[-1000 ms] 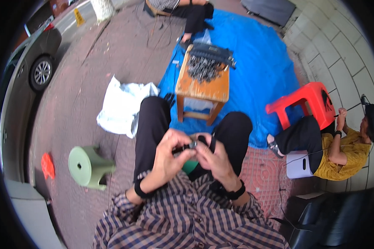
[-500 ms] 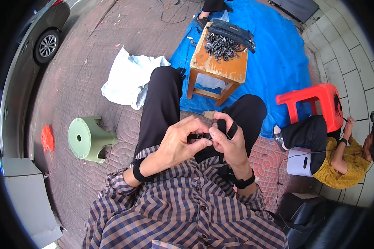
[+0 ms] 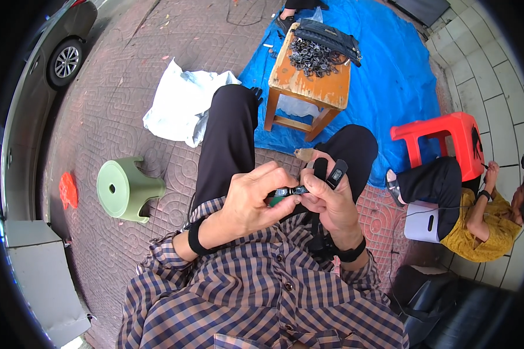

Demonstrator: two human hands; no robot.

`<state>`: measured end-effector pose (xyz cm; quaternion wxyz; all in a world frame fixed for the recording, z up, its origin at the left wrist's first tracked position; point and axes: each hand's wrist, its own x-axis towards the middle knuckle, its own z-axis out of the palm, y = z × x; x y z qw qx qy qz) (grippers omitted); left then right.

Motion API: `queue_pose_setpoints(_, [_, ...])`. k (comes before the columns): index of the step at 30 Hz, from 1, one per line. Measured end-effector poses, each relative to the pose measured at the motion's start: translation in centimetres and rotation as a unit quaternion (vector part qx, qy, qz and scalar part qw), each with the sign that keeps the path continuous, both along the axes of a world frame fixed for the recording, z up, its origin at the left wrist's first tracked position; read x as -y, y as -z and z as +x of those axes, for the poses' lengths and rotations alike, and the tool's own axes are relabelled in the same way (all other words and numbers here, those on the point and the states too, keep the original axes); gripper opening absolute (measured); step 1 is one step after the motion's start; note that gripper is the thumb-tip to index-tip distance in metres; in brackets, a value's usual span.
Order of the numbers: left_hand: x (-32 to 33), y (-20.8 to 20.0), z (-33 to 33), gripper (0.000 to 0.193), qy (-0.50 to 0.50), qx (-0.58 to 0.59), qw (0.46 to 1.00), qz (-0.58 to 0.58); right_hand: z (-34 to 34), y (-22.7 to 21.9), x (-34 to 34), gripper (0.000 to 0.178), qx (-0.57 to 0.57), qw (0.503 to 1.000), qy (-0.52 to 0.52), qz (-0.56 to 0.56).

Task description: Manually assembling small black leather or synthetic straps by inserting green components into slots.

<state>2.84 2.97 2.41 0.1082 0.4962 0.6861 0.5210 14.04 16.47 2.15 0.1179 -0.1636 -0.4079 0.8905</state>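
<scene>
Metal part pinched between left hand and right hand grips, wooden stool bearing dark metal rings

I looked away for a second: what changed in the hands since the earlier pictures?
Little changed. Both hands came a bit closer to the camera as the view tilted. The left hand and right hand still pinch the small dark metal part between them. The wooden stool and green stool stayed put.
</scene>
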Motion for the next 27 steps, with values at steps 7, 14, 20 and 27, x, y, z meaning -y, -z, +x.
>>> queue_pose_setpoints(7, [0.3,0.9,0.1,0.015,0.034,0.130,0.991,0.012,-0.1,0.0,0.2,0.028,-0.011,1.000,-0.003,-0.020])
queue_pose_setpoints(14, [0.2,0.9,0.3,0.019,-0.004,0.037,0.999,0.014,-0.1,0.0,0.0,0.014,0.002,1.000,-0.018,-0.018])
queue_pose_setpoints(20, [0.2,1.2,0.2,0.021,-0.017,-0.064,0.997,0.034,0.0,-0.2,0.3,0.023,0.025,1.000,-0.005,-0.010])
queue_pose_setpoints(27, [0.8,-0.9,-0.5,0.024,0.054,-0.120,0.982,-0.137,0.3,0.0,0.2,0.033,0.051,0.986,-0.031,0.153])
